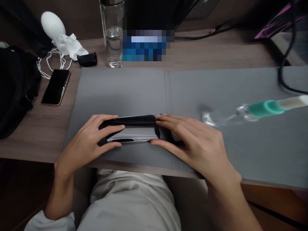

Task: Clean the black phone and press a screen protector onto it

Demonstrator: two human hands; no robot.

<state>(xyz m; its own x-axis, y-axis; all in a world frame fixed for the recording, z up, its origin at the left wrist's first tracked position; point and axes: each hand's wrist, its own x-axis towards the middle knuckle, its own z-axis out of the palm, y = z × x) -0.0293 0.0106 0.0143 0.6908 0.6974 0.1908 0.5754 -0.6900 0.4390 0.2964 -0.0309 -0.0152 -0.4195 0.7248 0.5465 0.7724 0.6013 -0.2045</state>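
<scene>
In the head view, we have our left hand (89,141) and right hand (192,144) clamped on either end of a black smartphone (132,129), resting on the grey desk mat (120,93) near its near edge. Off right, a blurred glass tube with a teal band (262,109) seems to float above the mat, though we can't be sure.

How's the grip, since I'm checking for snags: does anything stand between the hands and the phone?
Nothing visible does: the left hand and right hand both touch the smartphone directly, above the grey desk mat.
</scene>
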